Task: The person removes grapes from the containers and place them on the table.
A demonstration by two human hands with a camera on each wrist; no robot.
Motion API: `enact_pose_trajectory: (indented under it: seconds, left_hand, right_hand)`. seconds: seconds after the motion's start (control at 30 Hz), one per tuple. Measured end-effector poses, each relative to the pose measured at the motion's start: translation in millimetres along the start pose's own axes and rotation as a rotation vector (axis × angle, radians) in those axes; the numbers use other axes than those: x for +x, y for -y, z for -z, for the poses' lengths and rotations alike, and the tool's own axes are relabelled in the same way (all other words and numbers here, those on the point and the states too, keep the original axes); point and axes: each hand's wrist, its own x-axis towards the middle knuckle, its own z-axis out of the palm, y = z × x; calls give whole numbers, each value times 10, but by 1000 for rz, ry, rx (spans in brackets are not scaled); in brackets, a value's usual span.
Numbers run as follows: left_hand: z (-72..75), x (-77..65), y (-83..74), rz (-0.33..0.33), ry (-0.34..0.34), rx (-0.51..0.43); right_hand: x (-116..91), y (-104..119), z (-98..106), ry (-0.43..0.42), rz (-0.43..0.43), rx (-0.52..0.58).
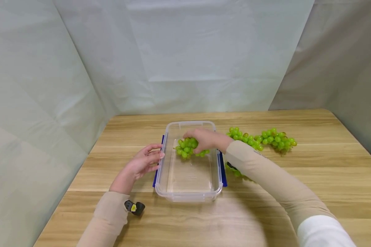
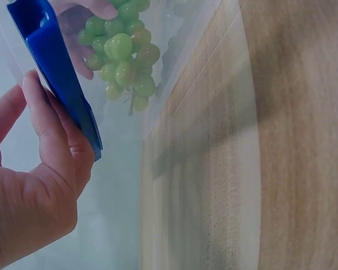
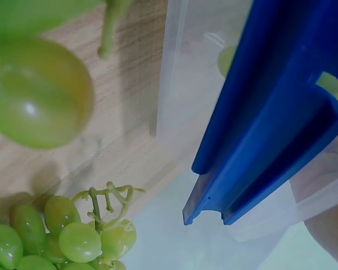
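Note:
A clear plastic box with blue side latches stands lidless on the table. My right hand reaches over its right wall and holds a bunch of green grapes inside, fingers curled over the top. Through the clear wall, the left wrist view shows those grapes with their stem pointing down. My left hand rests its extended fingertips against the box's left side, by the rim. Up close, these fingers lie along the blue latch. In the right wrist view the right latch partly covers my right hand.
More green grape bunches lie right of the box: one near its back corner, another farther right, and a third partly under my right forearm. A pale curtain hangs behind the wooden table.

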Motion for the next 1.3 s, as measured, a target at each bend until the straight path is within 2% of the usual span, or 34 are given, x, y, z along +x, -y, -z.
enact_pose_trajectory:
  seconds: [0.2,0.37,0.6,0.8,1.03,1.3]
  left_hand:
    - [4,-4,4,-3,6,4]
    - [3,2,12,-3,7,1]
    - [-2,4,11,-4,10,1]
    - [-7,13,13,0,2,4]
    - [-3,8,10,1,9,3]
    - [4,-7,-4,-3,12,-3]
  right_hand:
    - [-23,-14,-24,-12,0,24]
    - [-49,-9,-33,-26,-20,92]
    - [-83,13,-23,-108,-64,147]
    - [-93,24,-10,-144,-107,183]
    - [-99,17,2,-180,-98,181]
    - [-151,45,29,-241,-48,185]
